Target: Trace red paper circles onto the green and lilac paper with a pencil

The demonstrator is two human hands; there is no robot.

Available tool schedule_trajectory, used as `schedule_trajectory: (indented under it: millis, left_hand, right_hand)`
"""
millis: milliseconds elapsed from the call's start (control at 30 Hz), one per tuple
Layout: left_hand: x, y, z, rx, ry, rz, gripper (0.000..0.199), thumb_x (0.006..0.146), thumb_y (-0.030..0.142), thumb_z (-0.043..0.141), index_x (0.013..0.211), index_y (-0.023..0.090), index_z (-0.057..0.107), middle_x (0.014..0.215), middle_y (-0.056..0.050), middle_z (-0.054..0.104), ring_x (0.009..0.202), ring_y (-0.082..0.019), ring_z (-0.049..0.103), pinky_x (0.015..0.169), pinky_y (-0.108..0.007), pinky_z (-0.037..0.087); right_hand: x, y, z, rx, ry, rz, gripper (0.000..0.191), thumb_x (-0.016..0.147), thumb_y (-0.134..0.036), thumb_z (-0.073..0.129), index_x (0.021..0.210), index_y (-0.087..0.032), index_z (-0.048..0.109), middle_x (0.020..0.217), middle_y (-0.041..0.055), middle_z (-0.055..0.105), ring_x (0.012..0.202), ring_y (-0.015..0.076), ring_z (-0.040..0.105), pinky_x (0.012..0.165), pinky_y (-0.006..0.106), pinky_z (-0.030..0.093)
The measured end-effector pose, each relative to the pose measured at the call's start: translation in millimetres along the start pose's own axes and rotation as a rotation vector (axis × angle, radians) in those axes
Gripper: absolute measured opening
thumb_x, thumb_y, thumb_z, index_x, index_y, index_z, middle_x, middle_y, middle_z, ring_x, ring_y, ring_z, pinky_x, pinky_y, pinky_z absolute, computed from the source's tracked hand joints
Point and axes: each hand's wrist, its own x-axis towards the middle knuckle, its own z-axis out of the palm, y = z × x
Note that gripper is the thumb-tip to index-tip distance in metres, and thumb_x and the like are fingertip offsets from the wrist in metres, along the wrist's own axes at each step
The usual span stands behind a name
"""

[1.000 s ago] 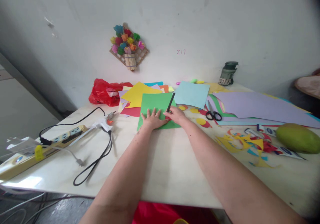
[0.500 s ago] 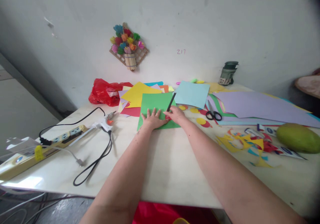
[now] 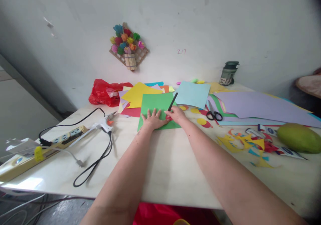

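The person's left hand (image 3: 151, 120) lies with fingers spread wide on the near part of a green sheet (image 3: 156, 101), which reaches beyond the fingertips. Just beside it, the right hand (image 3: 177, 115) grips a tilted black pen (image 3: 173, 100) over the sheet's right part. A red piece (image 3: 169, 118) shows between the hands. Farther off lies a light blue sheet (image 3: 193, 95).
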Motion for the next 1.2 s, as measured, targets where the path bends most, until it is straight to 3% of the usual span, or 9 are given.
schedule_trajectory:
  millis: [1200]
  left_hand:
    - [-0.2, -0.8, -0.7, -0.013, -0.004, 0.009, 0.085, 0.062, 0.077, 0.019, 0.134, 0.033, 0.011, 0.141, 0.006, 0.002, 0.126, -0.032, -0.007, 0.094, -0.062, 0.001]
  right_hand:
    - [2.3, 7.1, -0.2, 0.108, 0.06, 0.077, 0.015, 0.072, -0.028, 0.053, 0.074, -0.016, 0.061, 0.061, 0.0038, 0.065, 0.061, 0.0137, 0.061, 0.06, 0.022, 0.045]
